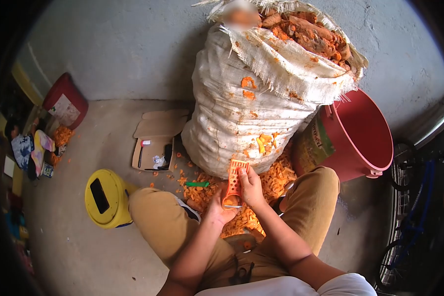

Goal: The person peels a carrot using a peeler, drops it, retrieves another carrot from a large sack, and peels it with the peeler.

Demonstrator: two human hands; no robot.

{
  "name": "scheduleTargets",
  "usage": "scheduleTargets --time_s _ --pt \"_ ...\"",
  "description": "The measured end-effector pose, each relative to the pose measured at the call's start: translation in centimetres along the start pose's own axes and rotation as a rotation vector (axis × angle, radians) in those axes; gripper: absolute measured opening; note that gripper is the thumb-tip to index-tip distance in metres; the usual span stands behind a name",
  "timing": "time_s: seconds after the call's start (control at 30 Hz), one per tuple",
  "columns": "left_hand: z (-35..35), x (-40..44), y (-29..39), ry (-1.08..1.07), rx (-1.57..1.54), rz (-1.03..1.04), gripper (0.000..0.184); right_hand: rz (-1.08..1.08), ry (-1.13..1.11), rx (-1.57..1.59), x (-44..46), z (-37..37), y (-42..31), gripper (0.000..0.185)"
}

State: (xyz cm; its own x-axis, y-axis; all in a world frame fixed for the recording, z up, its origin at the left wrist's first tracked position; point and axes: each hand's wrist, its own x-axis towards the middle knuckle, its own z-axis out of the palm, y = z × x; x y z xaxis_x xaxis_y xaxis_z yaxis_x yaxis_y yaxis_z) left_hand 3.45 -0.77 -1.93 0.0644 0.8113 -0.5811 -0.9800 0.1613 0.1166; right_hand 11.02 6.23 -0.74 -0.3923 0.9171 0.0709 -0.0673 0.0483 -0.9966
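Note:
An orange plastic grater [235, 178] with rows of holes is held upright between my hands, over a heap of orange shavings [276, 180]. My right hand [251, 187] is closed on its right side, the thumb lying along its face. My left hand [219, 209] is closed around its lower left end, its fingers partly hidden. A thin metal edge and a rounded orange piece show at that lower end; I cannot tell whether the piece is separate. A green-handled tool [197, 184] lies on the shavings to the left.
A tall white woven sack [232, 118] full of orange-brown roots [313, 37] stands ahead. At its right is a red bucket [362, 123]. On the left are an open cardboard box [155, 129], a yellow bucket [116, 213] with a phone [99, 195] on its lid, and a red bin [66, 101].

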Motion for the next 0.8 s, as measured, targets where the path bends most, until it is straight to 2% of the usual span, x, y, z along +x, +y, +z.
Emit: scheduleTargets --time_s 0.1,0.17,0.2,0.27,0.3,0.37,0.4,0.43,0.47,0.53,0.57,0.6,0.67,0.77,0.8 --pt "-1.1 0.6 -0.1 -0.027 0.019 0.005 0.034 0.138 -0.023 -0.162 -0.2 -0.2 -1.0 0.025" --pt "-0.4 0.3 0.4 -0.006 0.104 0.02 0.035 0.047 0.094 -0.154 0.1 -0.3 -0.1 0.026" --pt "-1.0 0.3 0.6 -0.041 0.124 -0.047 0.037 0.002 0.148 -0.151 0.4 -0.4 0.5 0.026" --pt "-2.6 0.3 0.7 -0.115 0.162 -0.174 0.042 0.11 0.371 0.335 2.9 -3.4 0.8 0.025" --pt "-2.3 -0.3 0.3 -0.021 0.195 -0.157 0.047 0.07 0.424 0.369 3.8 -4.9 -0.3 0.024" --pt "-1.7 -0.6 0.8 -0.003 0.184 -0.125 0.049 -0.007 0.466 0.483 4.7 -5.2 -1.3 0.022" --pt "-1.5 -0.6 0.8 0.003 0.176 -0.114 0.05 0.121 0.385 0.281 3.6 -5.1 -2.5 0.022" --pt "-1.8 0.0 0.9 -0.106 0.117 -0.132 0.05 0.175 0.279 0.249 2.8 -4.4 -1.9 0.023" --pt "-1.9 0.4 0.6 -0.073 0.138 -0.098 0.049 0.229 0.173 0.219 2.1 -3.3 -1.3 0.023" --pt "-1.3 0.6 0.0 0.003 0.179 -0.022 0.046 0.18 0.068 0.061 0.8 -0.9 -1.5 0.024" --pt "-2.0 1.0 0.1 -0.092 0.152 -0.041 0.04 0.218 -0.006 -0.034 0.4 -0.6 -2.0 0.023" --pt "-1.6 0.7 0.0 -0.034 0.139 -0.023 0.039 0.044 0.001 -0.276 0.5 -0.1 -1.8 0.025" --pt "-0.4 0.1 -0.5 0.076 0.111 0.009 0.036 0.107 0.003 -0.24 0.1 0.1 -2.1 0.026" --pt "-2.4 1.1 -0.3 -0.013 0.234 -0.039 0.036 0.103 0.107 -0.411 0.5 -0.7 -1.0 0.027" --pt "-3.1 1.2 -0.2 -0.049 0.273 -0.063 0.036 0.069 0.232 -0.532 1.4 -1.5 -1.0 0.029"
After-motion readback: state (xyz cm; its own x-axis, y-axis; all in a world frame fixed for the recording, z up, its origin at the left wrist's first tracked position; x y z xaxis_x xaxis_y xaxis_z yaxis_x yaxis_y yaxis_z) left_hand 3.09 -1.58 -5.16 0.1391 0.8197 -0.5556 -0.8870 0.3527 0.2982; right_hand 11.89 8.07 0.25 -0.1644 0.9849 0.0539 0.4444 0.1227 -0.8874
